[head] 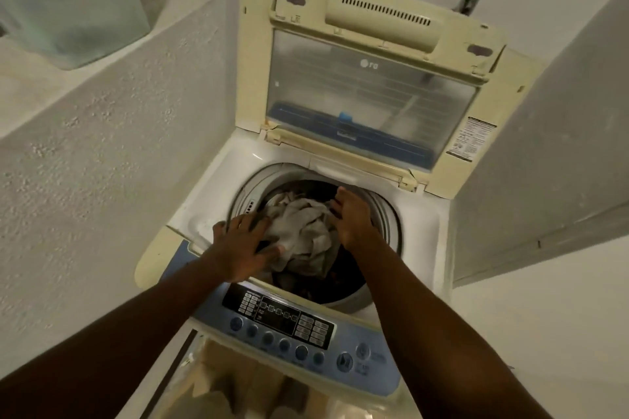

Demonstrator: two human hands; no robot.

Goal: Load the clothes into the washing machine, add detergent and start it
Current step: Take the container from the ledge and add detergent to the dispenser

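Note:
A top-loading washing machine stands with its lid raised against the back wall. In the drum lies a crumpled grey garment on top of darker clothes. My left hand rests on the left side of the grey garment at the drum's rim, fingers spread over the cloth. My right hand presses on the garment's right side, fingers pointing into the drum. Both hands touch the fabric; neither is clearly closed around it.
The blue control panel with round buttons and a dark display runs along the machine's front edge. A rough white wall is close on the left, a white panel close on the right. A pale container sits on the left ledge.

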